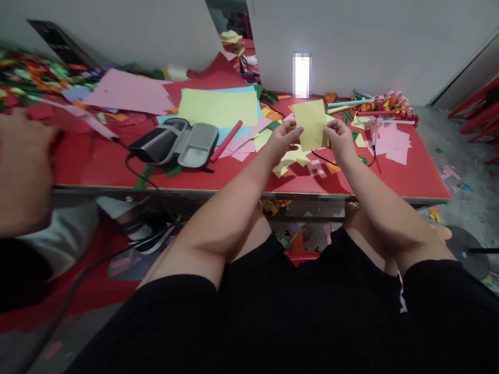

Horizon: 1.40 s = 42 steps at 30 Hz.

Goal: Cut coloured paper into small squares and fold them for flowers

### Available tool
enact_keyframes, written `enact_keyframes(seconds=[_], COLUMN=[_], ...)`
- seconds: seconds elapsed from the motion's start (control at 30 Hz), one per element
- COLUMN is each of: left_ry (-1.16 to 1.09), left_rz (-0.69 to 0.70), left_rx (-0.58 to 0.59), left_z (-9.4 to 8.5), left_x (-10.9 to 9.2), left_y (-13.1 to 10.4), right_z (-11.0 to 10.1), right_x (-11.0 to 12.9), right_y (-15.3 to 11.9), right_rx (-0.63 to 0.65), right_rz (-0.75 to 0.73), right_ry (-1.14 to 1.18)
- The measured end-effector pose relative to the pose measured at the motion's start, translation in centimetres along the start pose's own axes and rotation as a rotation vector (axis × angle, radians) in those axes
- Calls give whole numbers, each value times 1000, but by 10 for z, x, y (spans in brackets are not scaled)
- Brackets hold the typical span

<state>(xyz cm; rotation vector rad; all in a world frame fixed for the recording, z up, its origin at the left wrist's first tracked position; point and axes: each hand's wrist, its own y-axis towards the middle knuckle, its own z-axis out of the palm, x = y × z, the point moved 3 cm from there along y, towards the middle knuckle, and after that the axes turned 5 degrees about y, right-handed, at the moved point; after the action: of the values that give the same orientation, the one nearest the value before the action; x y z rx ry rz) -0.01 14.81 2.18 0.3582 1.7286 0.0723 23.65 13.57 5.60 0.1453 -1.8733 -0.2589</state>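
Note:
A yellow paper sheet [311, 124] is held up above the red table [241, 176], over scattered yellow paper pieces [284, 167]. My left hand [284, 139] pinches its left edge between thumb and fingers. At the right edge, my right hand [338, 136] grips the same sheet with closed fingertips. Just right of that hand stands a pink glue gun [375, 132] with a black cable. Pink paper pieces [395, 143] lie beyond it. Larger yellow sheets [218, 106] rest on the table to the left of my hands.
An open grey case [198, 145] and a red stick [226, 140] lie left of my hands. Another person's arm [25, 171] reaches in at the far left, near a second glue gun [91, 122]. A bright phone-like screen [302, 75] stands against the wall. Paper flowers [393, 102] sit back right.

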Motion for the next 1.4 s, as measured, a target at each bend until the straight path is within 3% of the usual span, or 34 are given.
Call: enact_keyframes(seconds=[0.2, 0.43, 0.53, 0.6, 0.7, 0.8, 0.9, 1.1, 1.2, 1.4], left_ry=[-121, -151, -112, -4, 318, 667, 879, 1025, 1130, 1224], left_rz=[22, -36, -26, -53, -125, -263, -348, -334, -302, -421], left_rx=[-4, 3, 71, 95, -5, -187, -238, -180, -211, -145], left_z=[21, 31, 29, 15, -30, -85, -117, -124, -128, -136], left_x=[-27, -32, -32, -29, -20, -8, 6, 31, 37, 45], left_y=[-22, -22, -22, -21, -20, -18, -12, 20, 37, 52], right_z=[1, 17, 9, -4, -26, -39, -42, -45, -42, -30], right_x=[17, 32, 29, 24, 11, 1, -2, 3, 8, 24], right_y=[-24, -43, -46, -42, -30, -14, -2, -5, -23, -47], right_rx=[170, 61, 35, 62, 104, 40, -65, -104, -35, 115], right_rz=[41, 113, 104, 117, 245, 301, 258, 36, 36, -82], right_ry=[105, 229, 198, 105, -105, -201, -220, -382, -337, -261])
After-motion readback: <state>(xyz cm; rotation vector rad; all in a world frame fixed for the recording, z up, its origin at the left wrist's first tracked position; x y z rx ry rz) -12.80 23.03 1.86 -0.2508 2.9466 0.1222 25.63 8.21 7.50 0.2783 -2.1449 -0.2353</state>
